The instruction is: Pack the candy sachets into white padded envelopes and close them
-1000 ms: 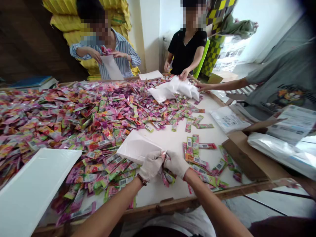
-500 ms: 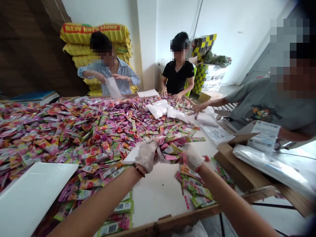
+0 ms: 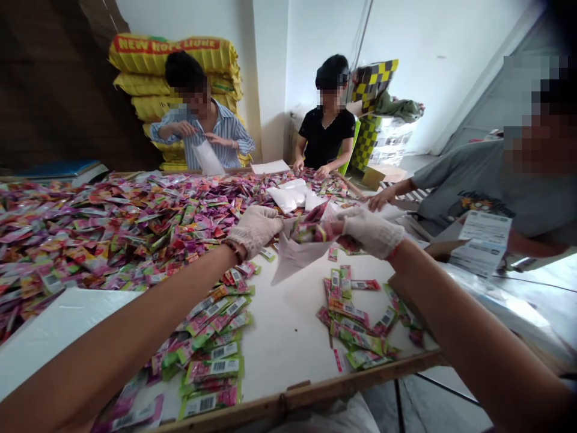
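My left hand (image 3: 255, 230) and my right hand (image 3: 370, 231) both wear white gloves and are raised above the table (image 3: 288, 343). Between them they hold a white bag (image 3: 295, 255) by its mouth, and a bunch of colourful sachets (image 3: 312, 228) sits in the opening. My left hand grips the bag's left edge. My right hand is closed on the sachets and the bag's right edge. Below my right hand lies a small heap of sachets (image 3: 356, 319). More sachets (image 3: 216, 343) lie under my left forearm.
A big pile of pink and green sachets (image 3: 112, 228) covers the table's left and far side. White bags (image 3: 58, 328) lie flat at the near left. Three other people work along the far and right sides, beside white bags (image 3: 291, 195) and a cardboard box (image 3: 451, 252).
My hands lifted the white bag off the table with a bunch of sachets at its mouth. The view tilted up, away from the near edge.
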The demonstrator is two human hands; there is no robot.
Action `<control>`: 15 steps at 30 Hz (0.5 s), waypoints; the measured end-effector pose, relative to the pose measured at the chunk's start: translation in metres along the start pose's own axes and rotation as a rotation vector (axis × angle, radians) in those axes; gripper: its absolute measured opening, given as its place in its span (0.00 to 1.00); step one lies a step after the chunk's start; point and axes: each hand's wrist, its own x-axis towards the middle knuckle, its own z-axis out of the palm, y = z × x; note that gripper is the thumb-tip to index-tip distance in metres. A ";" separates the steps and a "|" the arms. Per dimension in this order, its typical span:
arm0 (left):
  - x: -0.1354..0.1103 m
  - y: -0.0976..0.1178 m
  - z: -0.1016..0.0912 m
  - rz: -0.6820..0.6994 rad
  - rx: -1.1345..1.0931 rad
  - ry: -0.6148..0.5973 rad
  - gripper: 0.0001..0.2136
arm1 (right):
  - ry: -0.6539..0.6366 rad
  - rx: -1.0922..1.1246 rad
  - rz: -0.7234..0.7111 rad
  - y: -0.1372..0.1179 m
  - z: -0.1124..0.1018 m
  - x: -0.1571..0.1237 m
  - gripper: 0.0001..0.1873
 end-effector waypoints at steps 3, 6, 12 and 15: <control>0.003 -0.001 -0.002 -0.022 0.075 0.016 0.07 | -0.013 -0.040 0.026 0.000 -0.003 -0.002 0.12; 0.012 0.001 -0.007 0.088 0.192 0.037 0.08 | -0.003 0.000 -0.030 -0.001 -0.003 -0.005 0.08; 0.003 0.015 -0.011 0.448 0.588 0.131 0.09 | 0.032 -0.144 -0.029 0.011 0.015 -0.024 0.09; -0.031 -0.011 0.014 0.524 0.721 0.021 0.09 | -0.072 -0.352 -0.049 0.049 0.034 -0.043 0.11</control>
